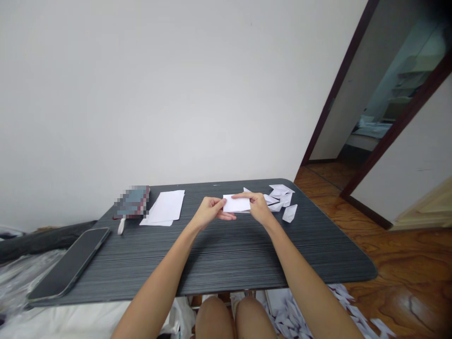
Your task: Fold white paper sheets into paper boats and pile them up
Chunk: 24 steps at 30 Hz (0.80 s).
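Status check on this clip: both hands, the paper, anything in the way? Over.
Left grip and right grip both on paper. Paper held over table. Nearest clutter: folded pieces by right grip.

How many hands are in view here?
2: the left hand at the left end of the white paper, the right hand at its right end.
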Available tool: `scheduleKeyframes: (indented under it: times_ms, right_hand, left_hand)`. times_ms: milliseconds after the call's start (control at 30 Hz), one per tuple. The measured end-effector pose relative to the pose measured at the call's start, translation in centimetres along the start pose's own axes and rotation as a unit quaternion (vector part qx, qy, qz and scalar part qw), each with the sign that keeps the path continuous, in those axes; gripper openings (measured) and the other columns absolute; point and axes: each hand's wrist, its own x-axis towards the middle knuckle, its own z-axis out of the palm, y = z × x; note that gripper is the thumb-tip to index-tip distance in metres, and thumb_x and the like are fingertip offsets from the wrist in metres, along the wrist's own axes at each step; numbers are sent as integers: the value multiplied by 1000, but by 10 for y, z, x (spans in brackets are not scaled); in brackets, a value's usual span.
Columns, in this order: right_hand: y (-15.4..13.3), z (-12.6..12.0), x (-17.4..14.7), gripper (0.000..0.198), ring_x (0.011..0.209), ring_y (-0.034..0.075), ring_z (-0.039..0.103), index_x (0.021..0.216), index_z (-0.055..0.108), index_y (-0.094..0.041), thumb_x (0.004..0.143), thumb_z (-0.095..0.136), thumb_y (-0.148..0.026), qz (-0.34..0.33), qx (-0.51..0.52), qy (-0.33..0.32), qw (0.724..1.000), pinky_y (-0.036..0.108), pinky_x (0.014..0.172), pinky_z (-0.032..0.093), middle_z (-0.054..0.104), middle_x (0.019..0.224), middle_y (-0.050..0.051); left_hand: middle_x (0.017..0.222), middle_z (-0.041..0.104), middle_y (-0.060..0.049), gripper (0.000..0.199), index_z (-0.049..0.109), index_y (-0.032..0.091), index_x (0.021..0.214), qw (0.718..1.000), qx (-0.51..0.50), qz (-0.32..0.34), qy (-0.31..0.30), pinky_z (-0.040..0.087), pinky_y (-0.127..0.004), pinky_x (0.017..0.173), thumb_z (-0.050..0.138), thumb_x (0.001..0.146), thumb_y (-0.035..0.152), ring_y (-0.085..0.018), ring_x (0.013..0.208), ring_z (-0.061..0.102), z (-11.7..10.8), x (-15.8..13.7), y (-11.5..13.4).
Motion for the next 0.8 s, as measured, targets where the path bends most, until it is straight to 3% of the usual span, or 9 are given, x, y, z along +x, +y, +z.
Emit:
scheduleKeyframes:
  times_ms: [533, 600, 733, 800]
  right_hand:
    - [3, -6, 0, 25, 76, 15, 57, 80, 68, -19, 67, 47, -12, -35, -14, -31, 999, 26, 65, 43, 64, 83, 4]
    - [2, -12, 1, 27, 82, 16, 57, 80, 67, -19, 68, 45, -12, -42, -16, -28, 999, 28, 72, 43, 64, 88, 4]
    - [-5, -17, 0, 28, 83, 16, 58, 89, 65, -19, 74, 41, -17, -47, -1, 38, 998, 31, 78, 41, 65, 87, 4]
    - [-9, -13, -1, 24, 79, 16, 58, 90, 64, -17, 74, 47, -23, -27, -30, 8, 999, 30, 74, 42, 66, 82, 5]
  left_hand:
    - [59, 62, -8, 31, 51, 6, 78, 999, 34, 30, -11, 52, -26, 60, 54, 73, 36, -23, 68, 64, -1, 1, -1]
    - [62, 63, -9, 32, 51, 6, 79, 997, 59, 54, -21, 52, -27, 60, 52, 74, 37, -22, 67, 64, 0, -1, 0]
    - [65, 65, -12, 34, 51, 7, 74, 981, 154, 106, -52, 51, -27, 56, 44, 77, 40, -21, 64, 64, 2, -6, 1]
    - [65, 65, -12, 35, 51, 8, 70, 965, 216, 126, -79, 51, -25, 54, 41, 79, 40, -19, 61, 64, 4, -8, 0]
